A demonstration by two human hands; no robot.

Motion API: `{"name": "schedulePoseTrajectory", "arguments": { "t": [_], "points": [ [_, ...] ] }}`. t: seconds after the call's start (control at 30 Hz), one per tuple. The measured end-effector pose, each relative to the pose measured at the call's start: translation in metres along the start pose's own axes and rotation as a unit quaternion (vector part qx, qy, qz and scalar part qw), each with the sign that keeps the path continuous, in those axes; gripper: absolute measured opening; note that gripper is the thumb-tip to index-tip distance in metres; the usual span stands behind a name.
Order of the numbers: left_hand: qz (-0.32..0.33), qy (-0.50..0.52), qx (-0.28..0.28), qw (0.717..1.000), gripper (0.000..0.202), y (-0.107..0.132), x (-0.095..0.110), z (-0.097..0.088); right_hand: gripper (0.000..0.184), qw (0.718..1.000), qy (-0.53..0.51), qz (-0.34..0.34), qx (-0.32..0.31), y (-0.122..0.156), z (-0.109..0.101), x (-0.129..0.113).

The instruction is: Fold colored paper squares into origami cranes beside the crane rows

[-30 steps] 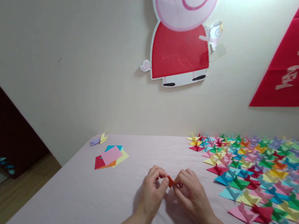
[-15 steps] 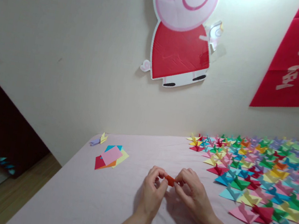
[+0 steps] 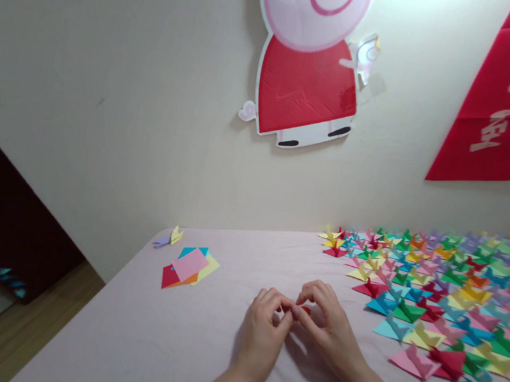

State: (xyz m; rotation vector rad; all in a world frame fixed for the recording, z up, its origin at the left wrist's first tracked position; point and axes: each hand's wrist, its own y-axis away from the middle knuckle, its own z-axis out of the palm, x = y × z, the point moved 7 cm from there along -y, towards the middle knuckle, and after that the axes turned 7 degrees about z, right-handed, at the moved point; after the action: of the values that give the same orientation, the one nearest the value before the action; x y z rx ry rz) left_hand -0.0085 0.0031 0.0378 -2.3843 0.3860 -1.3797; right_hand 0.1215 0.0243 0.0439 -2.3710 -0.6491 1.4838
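Note:
A small folded piece of orange paper (image 3: pixel 306 310) is pinched between the fingertips of both hands, just above the pale cloth. Only a sliver of it shows beside the right fingers; the rest is hidden. My left hand (image 3: pixel 266 323) grips it from the left, thumb and index finger pressed together. From the right, my right hand (image 3: pixel 328 321) closes on it with thumb and index finger, and the two hands' fingertips meet. How the paper is folded cannot be made out.
Many folded paper cranes (image 3: pixel 454 315) in mixed colours cover the right of the cloth-covered surface (image 3: pixel 113 337). Loose coloured paper squares (image 3: pixel 190 265) lie to the left. Beyond them are a yellow and a purple folded paper piece (image 3: pixel 176 236). A wall (image 3: pixel 162 104) stands behind.
My hands have drawn together, the right moving slightly left. The orange paper, plainly seen between them before, is now mostly covered by fingers.

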Motion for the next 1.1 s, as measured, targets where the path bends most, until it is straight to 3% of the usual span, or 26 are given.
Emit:
{"name": "schedulePoseTrajectory", "arguments": {
  "t": [1.1],
  "points": [
    [-0.054,0.107,0.018,0.993,0.01,-0.002,-0.011,0.001,0.02,0.998,-0.05,0.041,-0.005,-0.003,0.001,0.008]
  ]
}}
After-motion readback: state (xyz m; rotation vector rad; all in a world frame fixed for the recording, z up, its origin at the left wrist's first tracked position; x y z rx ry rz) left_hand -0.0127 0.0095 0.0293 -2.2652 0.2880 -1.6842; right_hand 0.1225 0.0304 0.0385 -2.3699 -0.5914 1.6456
